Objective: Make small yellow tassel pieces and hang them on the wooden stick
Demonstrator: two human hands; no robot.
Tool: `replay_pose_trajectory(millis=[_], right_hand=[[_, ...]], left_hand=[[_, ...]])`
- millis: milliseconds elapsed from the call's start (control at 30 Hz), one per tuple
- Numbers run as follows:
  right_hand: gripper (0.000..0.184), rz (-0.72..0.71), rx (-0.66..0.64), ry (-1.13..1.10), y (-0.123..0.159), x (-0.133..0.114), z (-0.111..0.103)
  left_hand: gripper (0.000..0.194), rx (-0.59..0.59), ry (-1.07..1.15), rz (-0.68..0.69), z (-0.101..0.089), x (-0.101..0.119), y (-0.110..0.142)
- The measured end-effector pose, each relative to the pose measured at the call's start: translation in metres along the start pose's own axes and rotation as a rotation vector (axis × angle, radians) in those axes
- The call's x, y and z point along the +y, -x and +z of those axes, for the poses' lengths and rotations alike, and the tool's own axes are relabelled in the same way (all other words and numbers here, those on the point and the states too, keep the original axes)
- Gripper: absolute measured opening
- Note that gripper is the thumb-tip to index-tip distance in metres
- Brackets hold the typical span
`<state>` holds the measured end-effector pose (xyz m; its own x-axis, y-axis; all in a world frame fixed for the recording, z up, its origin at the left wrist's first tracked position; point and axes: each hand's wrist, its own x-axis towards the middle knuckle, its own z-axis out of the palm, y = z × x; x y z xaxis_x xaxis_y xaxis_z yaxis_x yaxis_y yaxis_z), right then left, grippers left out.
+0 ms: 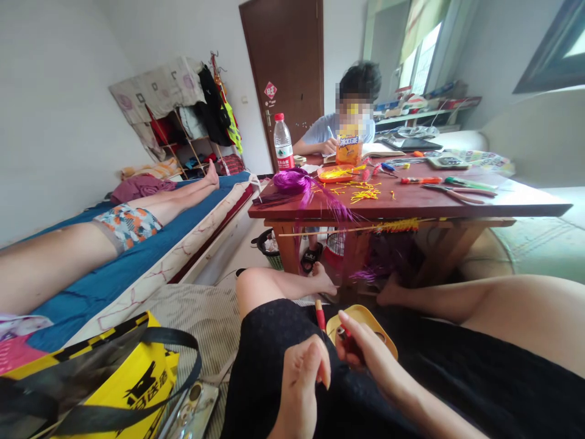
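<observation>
A: Lower centre of frame, both hands over the lap. Right hand (365,346): fingers curled round a small red-and-dark item (341,333), its tip showing by the thumb. Kind unclear.

B: Why that grip?

A: Thumb extended along the near side; likely for steadying something short.

B: And the left hand (302,372)?

A: Narrow, fingers folded in, thumb over them. Whether it pinches anything fine, cannot tell. Hands close but apart, probably so small work can pass between them.

B: The yellow tray (365,314)?

A: On the dark cloth of the lap, just beyond the right hand. Within easy reach, and its raised rim should stop small pieces rolling off. A red-and-tan handle (320,316) lies just left of it, presumably there for quick pick-up.

B: Table, upper right of centre?

A: Purple strands (292,180) bunched near its left corner, ends hanging over the front edge; perhaps left loose to avoid tangling. Yellow pieces (365,194) scattered beside them. Pliers (459,192) farther right, handles toward the right of frame, apart from the light bits.
</observation>
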<state>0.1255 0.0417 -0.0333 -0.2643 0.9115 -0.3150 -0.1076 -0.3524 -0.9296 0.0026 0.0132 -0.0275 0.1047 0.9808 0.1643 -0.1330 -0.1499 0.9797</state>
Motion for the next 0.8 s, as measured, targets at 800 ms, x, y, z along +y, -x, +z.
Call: replay_pose_trajectory(millis=[800], right_hand=[[0.047, -0.144, 0.248, 0.127, -0.005, 0.017, 0.008]], left_hand=[[0.051, 0.068, 0.167, -0.135, 0.004, 0.003, -0.002]])
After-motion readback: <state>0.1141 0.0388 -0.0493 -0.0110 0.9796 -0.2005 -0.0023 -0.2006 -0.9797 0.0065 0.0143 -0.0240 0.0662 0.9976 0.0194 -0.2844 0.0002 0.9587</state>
